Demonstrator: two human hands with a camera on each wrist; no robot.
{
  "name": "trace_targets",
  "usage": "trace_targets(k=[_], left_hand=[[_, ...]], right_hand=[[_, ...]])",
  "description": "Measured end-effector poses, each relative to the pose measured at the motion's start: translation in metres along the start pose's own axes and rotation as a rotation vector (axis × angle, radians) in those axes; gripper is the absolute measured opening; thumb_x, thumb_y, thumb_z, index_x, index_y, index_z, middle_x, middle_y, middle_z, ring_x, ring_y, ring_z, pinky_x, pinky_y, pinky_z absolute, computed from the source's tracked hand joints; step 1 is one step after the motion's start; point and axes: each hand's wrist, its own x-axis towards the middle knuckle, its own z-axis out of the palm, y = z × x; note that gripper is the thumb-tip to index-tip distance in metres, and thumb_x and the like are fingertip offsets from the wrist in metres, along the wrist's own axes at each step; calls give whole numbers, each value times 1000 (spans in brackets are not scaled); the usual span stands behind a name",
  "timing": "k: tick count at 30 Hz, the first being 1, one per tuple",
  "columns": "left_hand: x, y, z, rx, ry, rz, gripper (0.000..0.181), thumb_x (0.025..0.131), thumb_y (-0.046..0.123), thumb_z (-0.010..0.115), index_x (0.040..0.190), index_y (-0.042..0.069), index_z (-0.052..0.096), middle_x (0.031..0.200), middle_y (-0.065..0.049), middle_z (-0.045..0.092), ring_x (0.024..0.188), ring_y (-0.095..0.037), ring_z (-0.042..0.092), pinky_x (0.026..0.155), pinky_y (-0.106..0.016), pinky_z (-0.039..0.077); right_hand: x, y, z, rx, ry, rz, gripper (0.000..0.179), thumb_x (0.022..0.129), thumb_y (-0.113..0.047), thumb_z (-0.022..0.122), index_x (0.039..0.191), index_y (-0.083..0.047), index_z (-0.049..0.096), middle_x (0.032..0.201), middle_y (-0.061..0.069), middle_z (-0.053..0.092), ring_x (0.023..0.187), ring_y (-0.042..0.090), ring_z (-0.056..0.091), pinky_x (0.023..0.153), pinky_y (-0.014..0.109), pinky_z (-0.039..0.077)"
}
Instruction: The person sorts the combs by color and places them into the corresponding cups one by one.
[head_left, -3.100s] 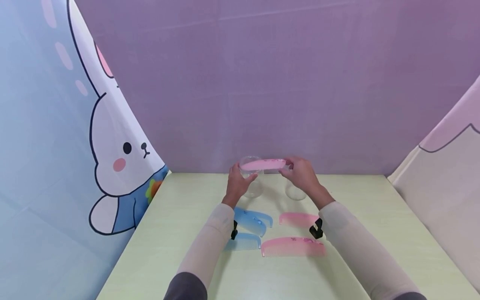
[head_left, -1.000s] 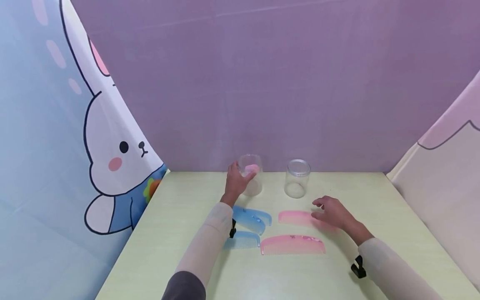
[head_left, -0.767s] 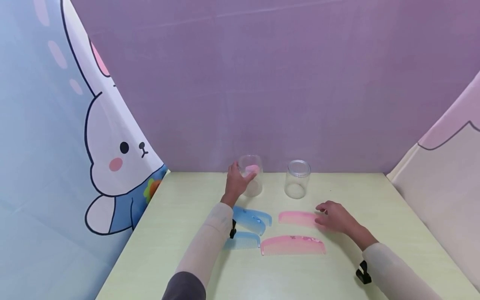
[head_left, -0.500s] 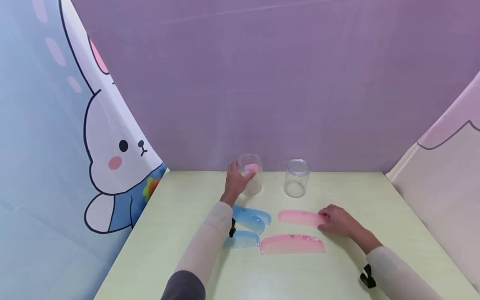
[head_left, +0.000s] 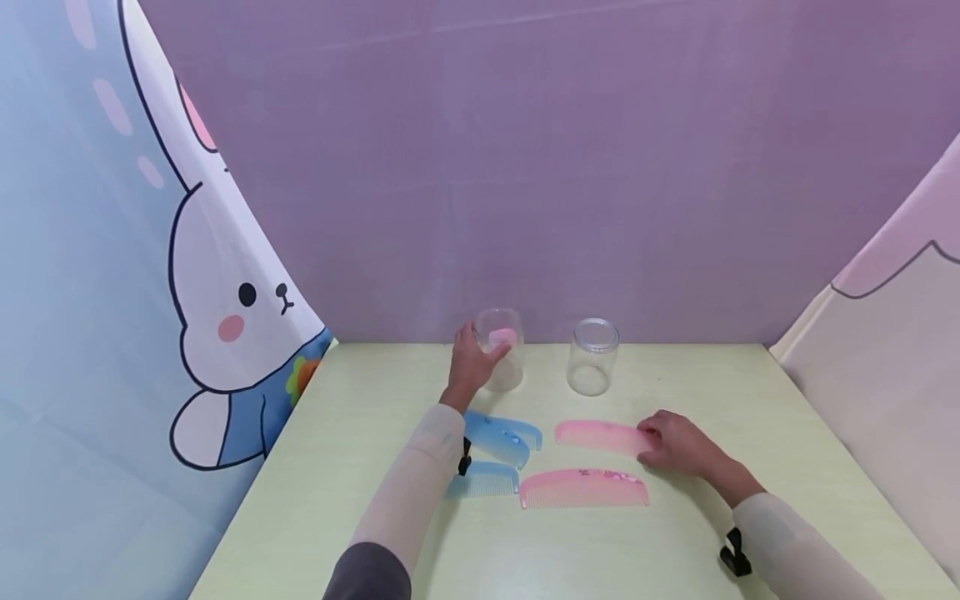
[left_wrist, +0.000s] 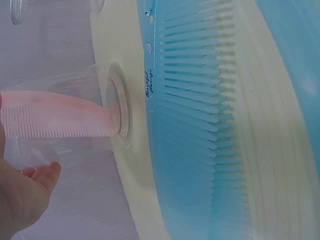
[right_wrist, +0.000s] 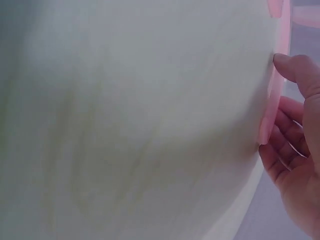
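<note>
At the back of the table, my left hand (head_left: 471, 365) grips a clear plastic jar (head_left: 507, 377) from its left side. A pink comb (left_wrist: 60, 117) stands inside that jar, its teeth showing through the wall in the left wrist view. My right hand (head_left: 678, 443) pinches the right end of another pink comb (head_left: 596, 434) between thumb and fingers. This comb lies on the table, and the fingers cover its right end. In the right wrist view, thumb and fingertips are at its pink edge (right_wrist: 270, 117).
A second clear jar (head_left: 591, 367) stands upright to the right of the gripped one. One more pink comb (head_left: 583, 489) lies nearer the front. Several blue combs (head_left: 495, 439) lie below the left forearm, partly overlapping. A purple cloth (head_left: 555, 167) hangs behind the table.
My right hand has let go of the comb now in the left jar, come down to the table and pinched the right-hand pink comb. The left hand stays at its jar.
</note>
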Motion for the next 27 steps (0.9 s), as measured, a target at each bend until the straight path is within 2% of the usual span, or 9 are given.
trace_targets(k=[10, 16, 22, 27], left_hand=[[1, -1, 2, 1, 9, -1, 91, 89, 46, 77, 156, 5, 32, 155, -19, 42, 140, -36, 47, 116, -52, 42], [1, -1, 2, 10, 11, 5, 91, 89, 46, 77, 156, 4, 32, 155, -20, 42, 140, -37, 47, 116, -52, 42], [0, 0, 1, 3, 6, 3, 92, 89, 47, 77, 157, 4, 32, 156, -20, 41, 141, -37, 46, 117, -52, 42], [0, -1, 1, 5, 3, 4, 92, 89, 47, 76, 157, 5, 31, 156, -20, 41, 141, -37, 46, 117, -52, 42]], right_hand=[[1, 1, 1, -53, 19, -16, 40, 74, -30, 87, 101, -4, 75, 89, 0, 68, 77, 10, 56, 74, 34, 56], [0, 2, 1, -70, 59, -26, 39, 73, -31, 87, 98, -4, 75, 87, 0, 68, 75, 9, 56, 71, 32, 56], [1, 2, -2, -57, 71, -36, 40, 72, -31, 88, 98, -3, 75, 85, 1, 67, 72, 8, 53, 67, 29, 53], [2, 3, -6, -48, 76, -32, 41, 73, -31, 88, 99, -3, 75, 87, 1, 68, 74, 8, 54, 68, 29, 53]])
